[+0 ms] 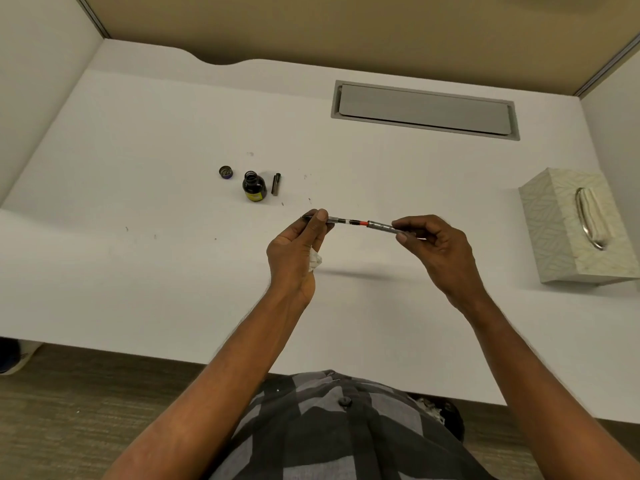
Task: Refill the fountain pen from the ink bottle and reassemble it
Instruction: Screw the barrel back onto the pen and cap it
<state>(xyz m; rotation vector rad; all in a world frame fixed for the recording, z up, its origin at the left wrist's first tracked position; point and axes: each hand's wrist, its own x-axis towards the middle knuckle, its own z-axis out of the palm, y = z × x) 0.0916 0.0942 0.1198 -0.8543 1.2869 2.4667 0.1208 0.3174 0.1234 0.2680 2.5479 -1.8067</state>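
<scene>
I hold the fountain pen (349, 222) level above the white desk (138, 271). My left hand (301, 251) pinches the nib end, with a crumpled white tissue (315, 260) tucked in its palm. My right hand (436, 251) grips the clear barrel (381, 226), whose mouth sits at the red band of the converter. The small dark ink bottle (254, 187) stands open farther back on the desk. Its cap (225, 172) lies to its left. The dark pen cap (276, 184) lies just right of the bottle.
A patterned tissue box (575, 230) stands at the desk's right edge. A grey cable hatch (426, 110) is set into the far desk. Small ink marks dot the desk surface around the bottle. Partition walls close in the left, back and right.
</scene>
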